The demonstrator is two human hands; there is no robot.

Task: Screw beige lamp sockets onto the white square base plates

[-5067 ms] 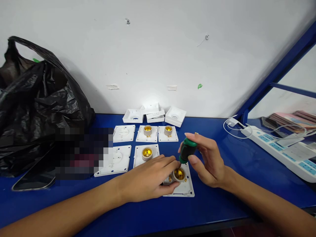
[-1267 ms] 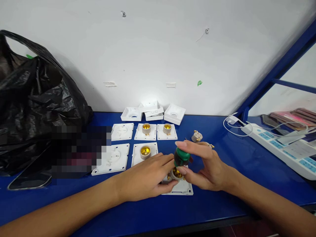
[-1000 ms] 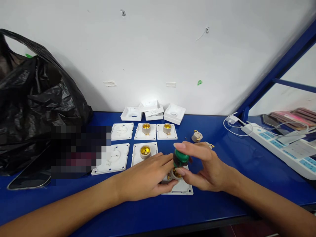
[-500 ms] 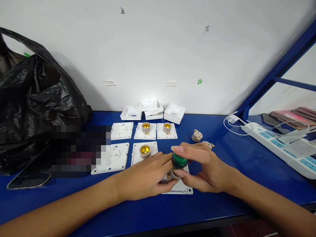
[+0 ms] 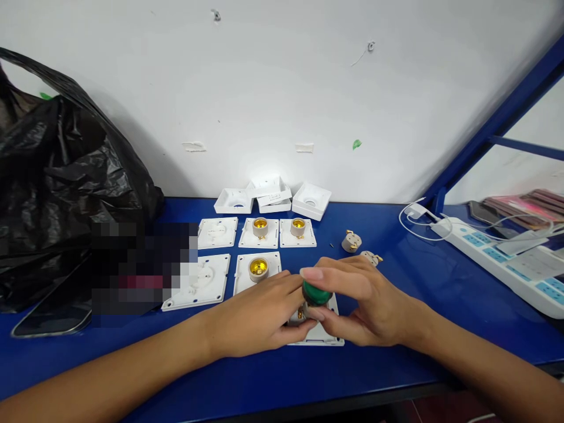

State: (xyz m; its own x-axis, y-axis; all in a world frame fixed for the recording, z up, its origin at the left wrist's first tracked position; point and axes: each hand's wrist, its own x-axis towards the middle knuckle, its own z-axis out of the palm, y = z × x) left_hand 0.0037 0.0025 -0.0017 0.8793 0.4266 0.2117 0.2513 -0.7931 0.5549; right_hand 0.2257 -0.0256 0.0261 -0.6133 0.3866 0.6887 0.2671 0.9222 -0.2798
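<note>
My right hand (image 5: 361,299) grips a screwdriver (image 5: 316,295) by its green, rounded handle, seen from above with its shaft hidden. It stands over a lamp socket (image 5: 296,318), which my left hand (image 5: 264,311) holds with closed fingers on a white base plate (image 5: 328,333). Most of that socket is covered by my fingers. Just left of it, another white base plate (image 5: 242,283) carries a lamp socket (image 5: 258,269) with a brass-coloured inside. Two loose lamp sockets, one upturned (image 5: 351,241) and one partly hidden (image 5: 372,258), lie beyond my right hand. A small screw (image 5: 332,245) is near them.
Behind stand two plates with sockets (image 5: 260,227), bare plates (image 5: 218,233) and several white box covers (image 5: 311,201) by the wall. A black plastic bag (image 5: 74,176) and a phone (image 5: 53,314) occupy the left. On the right are a power strip (image 5: 497,258) and blue frame (image 5: 497,117).
The screwdriver handle and the right fingers on it have shifted slightly left and turned a little. My left hand stays on the socket, and the other parts lie as before.
</note>
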